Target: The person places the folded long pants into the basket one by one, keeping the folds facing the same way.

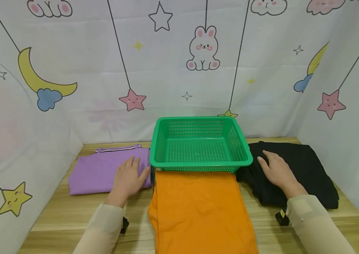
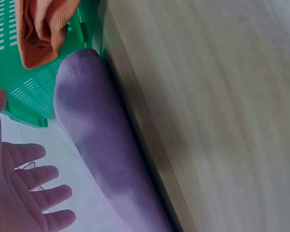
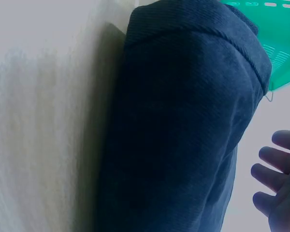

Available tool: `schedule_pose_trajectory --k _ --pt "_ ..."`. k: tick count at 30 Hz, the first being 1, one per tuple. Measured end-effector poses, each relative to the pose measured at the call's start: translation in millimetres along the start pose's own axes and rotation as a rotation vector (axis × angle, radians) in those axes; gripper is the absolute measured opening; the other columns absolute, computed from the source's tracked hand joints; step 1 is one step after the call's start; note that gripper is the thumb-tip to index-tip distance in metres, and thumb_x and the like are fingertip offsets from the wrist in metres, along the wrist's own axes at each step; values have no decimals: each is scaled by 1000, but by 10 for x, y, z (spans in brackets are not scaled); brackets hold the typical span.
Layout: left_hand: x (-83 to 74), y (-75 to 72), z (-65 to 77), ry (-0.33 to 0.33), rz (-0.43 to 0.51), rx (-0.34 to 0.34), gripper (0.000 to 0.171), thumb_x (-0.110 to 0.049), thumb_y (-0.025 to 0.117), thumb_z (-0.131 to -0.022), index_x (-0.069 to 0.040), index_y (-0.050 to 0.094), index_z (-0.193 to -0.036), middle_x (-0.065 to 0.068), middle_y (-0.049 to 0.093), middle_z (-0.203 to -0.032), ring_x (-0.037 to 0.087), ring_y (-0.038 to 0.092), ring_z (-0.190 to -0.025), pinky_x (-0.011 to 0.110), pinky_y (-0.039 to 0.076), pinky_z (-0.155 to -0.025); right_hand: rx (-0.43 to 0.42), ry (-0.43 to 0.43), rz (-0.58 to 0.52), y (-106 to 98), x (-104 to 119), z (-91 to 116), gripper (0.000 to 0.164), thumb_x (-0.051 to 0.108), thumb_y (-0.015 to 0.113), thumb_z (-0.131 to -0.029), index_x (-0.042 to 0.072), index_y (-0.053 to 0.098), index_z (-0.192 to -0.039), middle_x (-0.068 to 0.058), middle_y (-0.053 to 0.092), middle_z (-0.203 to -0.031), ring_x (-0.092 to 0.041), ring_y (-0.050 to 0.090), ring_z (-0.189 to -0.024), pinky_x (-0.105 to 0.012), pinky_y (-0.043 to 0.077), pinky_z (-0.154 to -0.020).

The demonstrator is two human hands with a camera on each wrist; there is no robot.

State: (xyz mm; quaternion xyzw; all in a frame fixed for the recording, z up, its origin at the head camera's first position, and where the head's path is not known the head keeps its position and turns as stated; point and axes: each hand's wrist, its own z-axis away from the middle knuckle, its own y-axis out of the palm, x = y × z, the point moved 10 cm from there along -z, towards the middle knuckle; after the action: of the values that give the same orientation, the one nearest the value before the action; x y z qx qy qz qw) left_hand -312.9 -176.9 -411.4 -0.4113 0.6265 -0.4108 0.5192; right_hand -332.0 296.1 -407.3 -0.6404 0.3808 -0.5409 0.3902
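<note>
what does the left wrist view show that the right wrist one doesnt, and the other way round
Only the left wrist view shows the purple cloth, the orange cloth and the left hand. Only the right wrist view shows the black cloth and the right hand. Both show part of the green basket and the wooden tabletop.

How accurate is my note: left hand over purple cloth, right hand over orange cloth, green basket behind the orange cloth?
One error: the head view shows the right hand over the black cloth, not the orange cloth. The rest stands: left hand over purple cloth, green basket behind the orange.
</note>
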Motion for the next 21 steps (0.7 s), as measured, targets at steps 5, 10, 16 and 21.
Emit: schedule_pose_trajectory --k 5,10,16,21 --pt "-3 12 -7 -1 1 6 69 -49 36 -98 4 36 -142 28 30 -148 47 30 -134 61 22 -110 4 5 -9 -7 5 18 70 47 25 -102 -9 28 -144 -37 29 -143 -54 27 -129 -66 23 -104" --pt "-6 19 -9 -2 3 14 69 -49 35 -98 5 35 -142 29 29 -148 47 29 -134 60 22 -110 3 6 -20 -5 14 32 69 46 25 -102 -9 29 -144 -36 29 -143 -54 27 -129 -66 23 -104" --pt "-15 29 -2 -2 8 18 69 -49 35 -98 5 35 -142 29 30 -148 47 30 -134 60 23 -110 -1 6 -14 7 0 49 69 46 24 -102 -9 29 -143 -36 29 -143 -53 27 -129 -66 23 -104" --pt "-22 38 -2 -2 14 19 69 -49 35 -98 5 35 -142 29 30 -148 47 30 -134 61 23 -110 -15 2 -10 2 -4 61 67 44 26 -102 -9 31 -143 -36 31 -143 -52 29 -129 -65 24 -105"
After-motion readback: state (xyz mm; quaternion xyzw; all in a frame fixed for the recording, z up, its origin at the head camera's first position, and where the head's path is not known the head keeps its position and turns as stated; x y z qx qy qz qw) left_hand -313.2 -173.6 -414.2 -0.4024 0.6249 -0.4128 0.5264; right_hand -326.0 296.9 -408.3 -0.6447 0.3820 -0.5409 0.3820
